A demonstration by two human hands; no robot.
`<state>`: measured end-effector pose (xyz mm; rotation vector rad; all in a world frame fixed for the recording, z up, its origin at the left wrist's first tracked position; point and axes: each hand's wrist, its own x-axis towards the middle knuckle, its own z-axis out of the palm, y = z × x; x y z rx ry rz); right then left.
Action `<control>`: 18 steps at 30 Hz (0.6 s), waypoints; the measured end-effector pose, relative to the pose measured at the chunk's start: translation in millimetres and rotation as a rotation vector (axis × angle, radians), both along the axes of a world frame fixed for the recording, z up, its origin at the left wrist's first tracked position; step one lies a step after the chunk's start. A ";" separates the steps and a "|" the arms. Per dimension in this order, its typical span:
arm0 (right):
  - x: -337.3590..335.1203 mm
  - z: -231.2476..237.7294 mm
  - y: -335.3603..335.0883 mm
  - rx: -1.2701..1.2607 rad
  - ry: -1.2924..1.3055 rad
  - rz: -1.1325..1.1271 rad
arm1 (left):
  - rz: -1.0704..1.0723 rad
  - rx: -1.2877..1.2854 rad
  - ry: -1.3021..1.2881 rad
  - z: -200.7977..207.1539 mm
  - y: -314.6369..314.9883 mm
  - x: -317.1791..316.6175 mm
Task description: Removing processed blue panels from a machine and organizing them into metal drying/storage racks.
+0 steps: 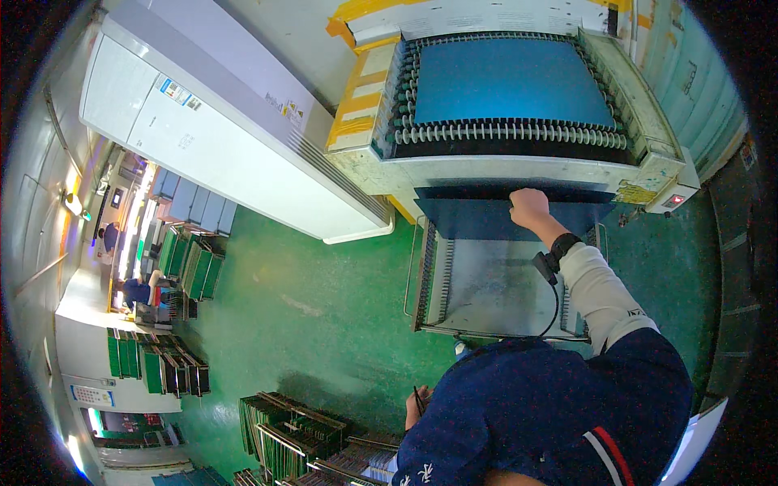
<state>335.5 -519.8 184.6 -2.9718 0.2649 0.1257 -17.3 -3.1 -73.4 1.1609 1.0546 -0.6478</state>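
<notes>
My right hand is closed over the top edge of a dark blue panel. That panel stands upright in a wire rack cart, close behind it another dark panel edge. Down by my left side, my left hand has its fingers curled around a thin dark thing too small to name. Just beyond the cart, a flat blue panel lies on the rollers of a conveyor machine.
A tall white cabinet unit leans across the view at left. Behind my left side stand racks of green panels. A lit red switch sits on the machine's right corner. People and more racks are far left.
</notes>
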 end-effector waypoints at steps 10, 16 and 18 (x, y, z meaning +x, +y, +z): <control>1.0 -0.1 1.0 0.010 -0.009 -0.007 | 0.011 0.027 -0.058 -2.5 -0.7 -4.9; -1.5 2.8 0.5 0.007 -0.009 -0.008 | 0.118 -0.041 -0.029 2.1 -3.2 -3.1; -1.2 3.7 1.6 0.009 -0.015 -0.003 | 0.136 -0.042 -0.029 0.1 -1.8 -4.1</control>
